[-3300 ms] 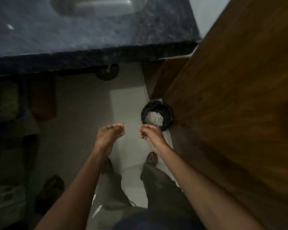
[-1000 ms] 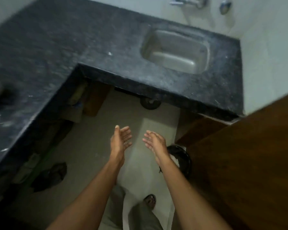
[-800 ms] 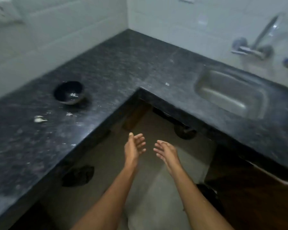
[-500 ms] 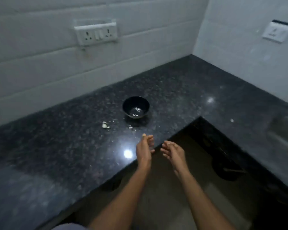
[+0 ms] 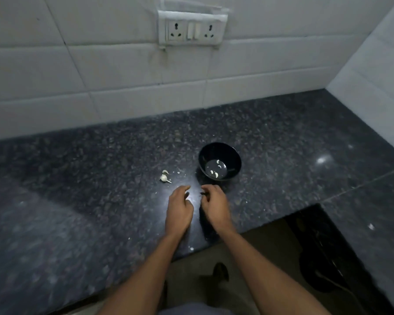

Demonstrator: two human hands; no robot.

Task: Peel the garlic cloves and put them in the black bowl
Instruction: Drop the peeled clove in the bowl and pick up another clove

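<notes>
nearest the camera, two bare forearms reach over the front edge of the dark speckled granite worktop (image 5: 82, 201). the left hand (image 5: 178, 210) hangs above the stone with its fingers (image 5: 184, 189) loosely curled and nothing visible in them. the right hand (image 5: 214, 206) sits just beside it, fingers bent inward toward the thumb; whether they pinch a scrap of skin or hold nothing cannot be told at this resolution.

beyond the left hand, well short of the wall, lies the unpeeled garlic (image 5: 165, 176), a small cluster with a loose papery flake touching it and pale crumbs of skin scattered near. to its right, apart from it, stands the black bowl (image 5: 219, 160), upright, with a few peeled cloves (image 5: 215, 171) resting in its bottom. farthest back are the white wall tiles (image 5: 100, 64) and a socket plate (image 5: 191, 30).

risks, as judged from this layout: the garlic is small and round-backed, so a hurried pinch by either hand could squirt it across the polished stone or off the front edge to the floor. the bowl is light-looking and close to the right hand, so a careless reach past it could knock or tip it and spill the cloves. loose skin flakes may cling to the fingers and be carried into the bowl with the next clove.
</notes>
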